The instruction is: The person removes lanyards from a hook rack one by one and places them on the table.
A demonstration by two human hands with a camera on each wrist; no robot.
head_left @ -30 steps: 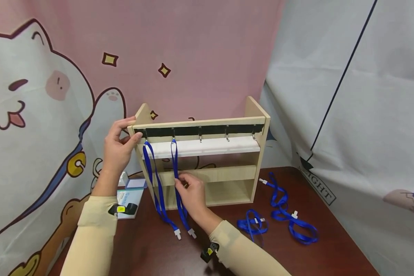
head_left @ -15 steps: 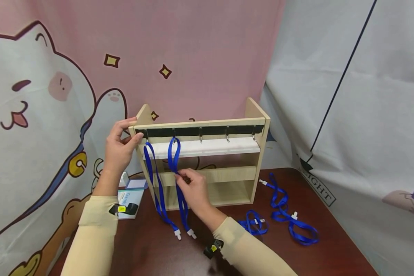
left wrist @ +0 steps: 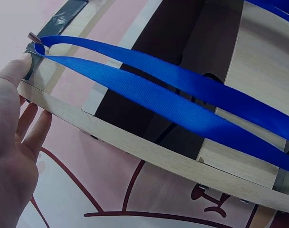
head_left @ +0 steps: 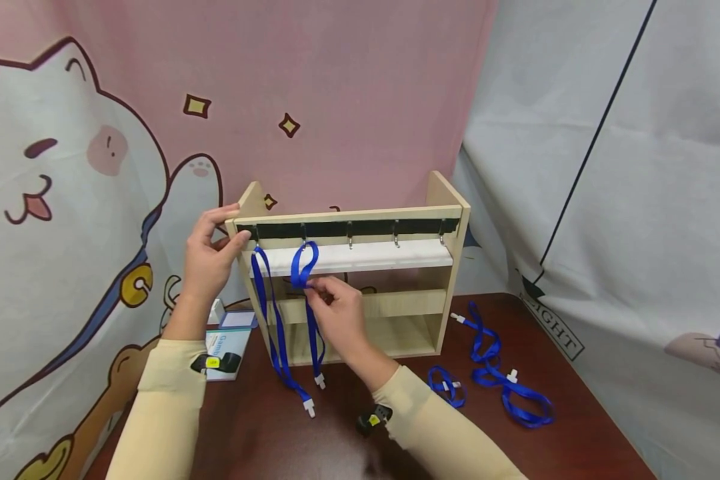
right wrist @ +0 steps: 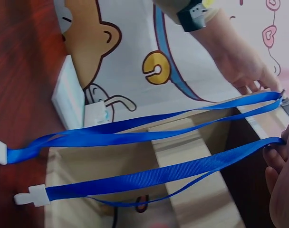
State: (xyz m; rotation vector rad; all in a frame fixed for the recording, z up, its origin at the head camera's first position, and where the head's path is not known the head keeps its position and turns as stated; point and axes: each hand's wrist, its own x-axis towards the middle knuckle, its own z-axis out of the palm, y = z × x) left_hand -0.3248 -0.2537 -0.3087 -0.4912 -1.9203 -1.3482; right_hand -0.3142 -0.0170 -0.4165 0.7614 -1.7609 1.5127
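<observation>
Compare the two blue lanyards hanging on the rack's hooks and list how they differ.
The left lanyard hangs straight and untouched; the second lanyard is pinched by the right hand, its top bulging into a loop. The left lanyard's white clip sits lower than the second's. Both are blue, hanging from hooks on the wooden rack, which the left hand holds.

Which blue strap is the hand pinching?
The right hand pinches the second blue fabric lanyard from the left, hanging on the wooden rack's second hook. The first blue lanyard hangs untouched, and the others lie on the table.
</observation>
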